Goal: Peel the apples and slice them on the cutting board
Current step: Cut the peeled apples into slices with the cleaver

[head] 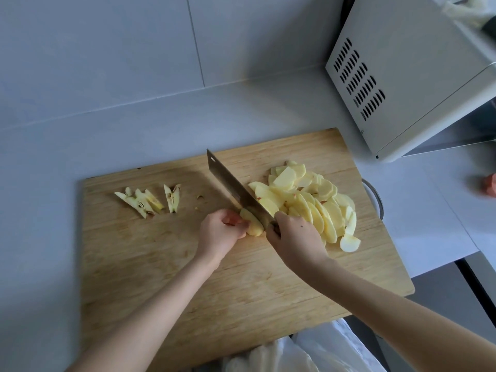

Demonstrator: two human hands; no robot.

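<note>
Apple piece (254,224) half under left hand (218,232); cleaver (233,187) handle hidden.

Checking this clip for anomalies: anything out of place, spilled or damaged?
The cutting board seems to overhang the counter edge at its near right corner. Otherwise nothing: apple slices and core scraps all lie on the board.

White vented appliance (418,76) stands on grey counter (161,124).

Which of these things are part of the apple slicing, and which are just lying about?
In use: cleaver in the right hand; apple piece held by the left hand; pile of slices; cutting board.
Lying about: cut-out cores; white appliance; plastic bag.
</note>
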